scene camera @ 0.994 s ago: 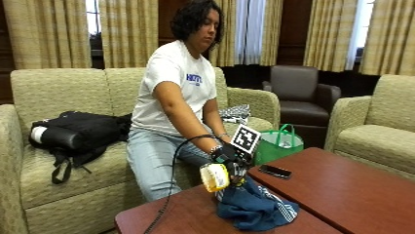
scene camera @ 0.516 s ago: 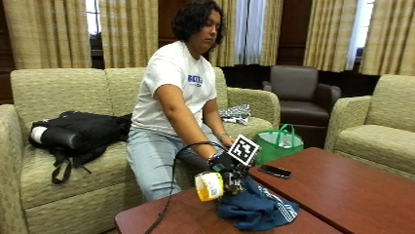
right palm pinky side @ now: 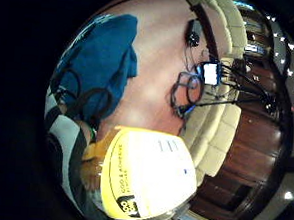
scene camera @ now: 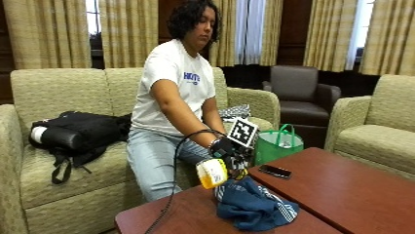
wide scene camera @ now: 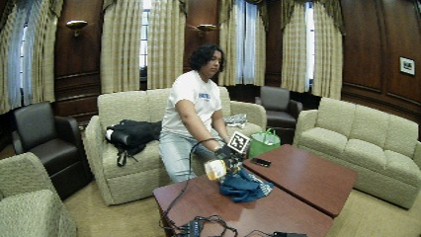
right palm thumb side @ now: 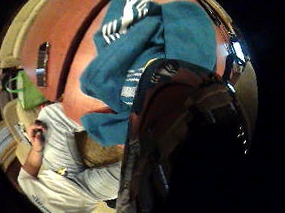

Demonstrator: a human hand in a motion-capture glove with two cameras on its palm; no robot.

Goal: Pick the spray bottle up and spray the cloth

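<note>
A person is sitting on a sofa [scene camera: 58,97] behind a reddish-brown worktop [scene camera: 350,190], leaning the gloved right hand [scene camera: 223,148] over its near edge. The grip is wrapping round a spray bottle [scene camera: 212,172], fingers curled about it, and is holding it off the worktop just beside and slightly above a cloth [scene camera: 256,207]. The bottle is showing a yellow body with a pale label bearing dark print; in the little-finger palm view the bottle [right palm pinky side: 143,175] is filling much of the picture, its label facing the camera. Its nozzle cannot be made out. The cloth is lying crumpled on the worktop, dark blue with white stripes along one part; in the thumb-side palm view the cloth [right palm thumb side: 136,61] is spreading across the wood right under the hand. A black phone [scene camera: 275,171] is lying on the worktop near the cloth, and a green bag [scene camera: 279,145] is standing beyond the worktop by the sofa.
</note>
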